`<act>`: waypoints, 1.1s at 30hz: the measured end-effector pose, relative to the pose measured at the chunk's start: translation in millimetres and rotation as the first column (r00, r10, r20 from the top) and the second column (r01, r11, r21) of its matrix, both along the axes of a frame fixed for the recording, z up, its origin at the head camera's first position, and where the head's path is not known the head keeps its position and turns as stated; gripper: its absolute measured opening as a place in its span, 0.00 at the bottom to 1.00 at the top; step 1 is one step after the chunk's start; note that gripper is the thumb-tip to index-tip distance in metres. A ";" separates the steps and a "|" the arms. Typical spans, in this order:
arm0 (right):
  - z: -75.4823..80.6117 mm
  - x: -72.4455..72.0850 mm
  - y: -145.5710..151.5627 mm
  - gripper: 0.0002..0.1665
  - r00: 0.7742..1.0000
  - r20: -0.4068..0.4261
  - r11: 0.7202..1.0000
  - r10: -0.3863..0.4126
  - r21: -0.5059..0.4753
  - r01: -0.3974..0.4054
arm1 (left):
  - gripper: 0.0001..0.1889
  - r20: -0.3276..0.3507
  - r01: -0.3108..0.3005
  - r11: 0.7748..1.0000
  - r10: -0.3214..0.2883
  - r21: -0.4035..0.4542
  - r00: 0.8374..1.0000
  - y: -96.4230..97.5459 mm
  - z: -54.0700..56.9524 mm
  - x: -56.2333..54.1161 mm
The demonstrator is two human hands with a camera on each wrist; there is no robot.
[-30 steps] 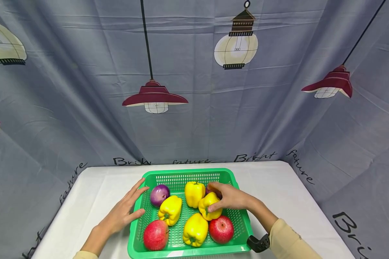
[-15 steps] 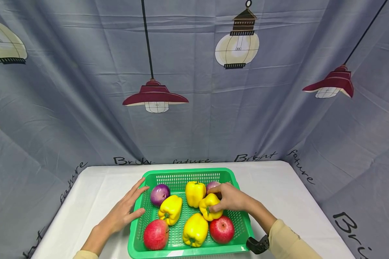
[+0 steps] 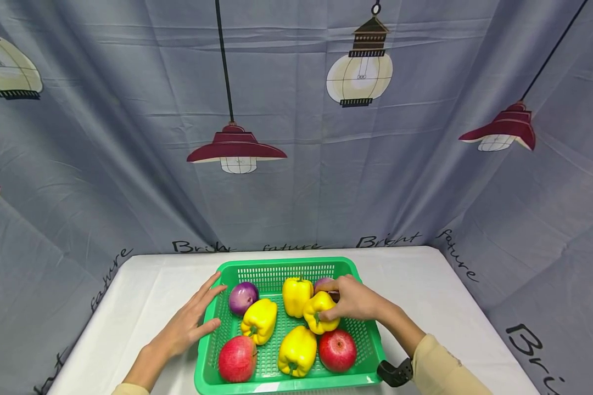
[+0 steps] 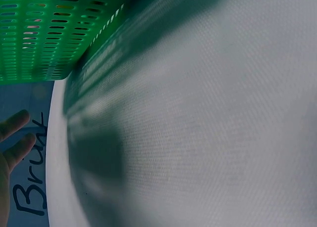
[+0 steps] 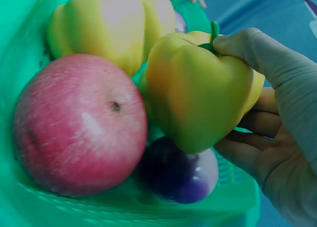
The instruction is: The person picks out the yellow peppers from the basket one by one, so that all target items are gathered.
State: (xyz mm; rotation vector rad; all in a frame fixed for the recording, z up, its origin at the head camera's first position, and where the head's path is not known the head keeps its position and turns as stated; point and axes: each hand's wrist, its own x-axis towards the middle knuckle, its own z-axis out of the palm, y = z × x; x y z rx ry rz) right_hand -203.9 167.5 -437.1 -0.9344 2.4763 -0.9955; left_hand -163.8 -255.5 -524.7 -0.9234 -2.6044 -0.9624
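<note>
My right hand grips a yellow bell pepper at the right side of the green basket. In the right wrist view the thumb lies beside the green stem of that pepper, and the fingers curl behind it. A purple onion shows beneath it there, with a red apple alongside. My left hand, fingers spread, is at the basket's left rim and holds nothing. Only some of its fingers appear in the left wrist view.
The green basket stands on a white table. Inside are more yellow bell peppers, another purple onion at the back left, and an apple at the front left. A grey-blue curtain hangs behind the table.
My right hand has shifted slightly and uncovered part of the purple onion behind it. The pepper in its grip has tilted a little. My left hand has stayed in place.
</note>
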 end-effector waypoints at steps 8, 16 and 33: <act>13.6 1.1 9.9 0.29 0.996 0.060 0.989 -0.069 -0.127 0.076 | 0.37 0.001 -0.010 1.000 0.010 0.007 1.000 -0.4 -0.5 0.7; 25.7 7.7 28.8 0.37 0.981 0.100 0.951 -0.166 -0.248 0.186 | 0.37 0.025 -0.016 1.000 0.016 0.017 1.000 0.5 1.0 1.6; 24.6 13.0 50.8 0.37 0.965 0.133 0.900 -0.226 -0.351 0.260 | 0.36 0.015 -0.022 1.000 0.022 0.014 1.000 1.7 2.1 2.0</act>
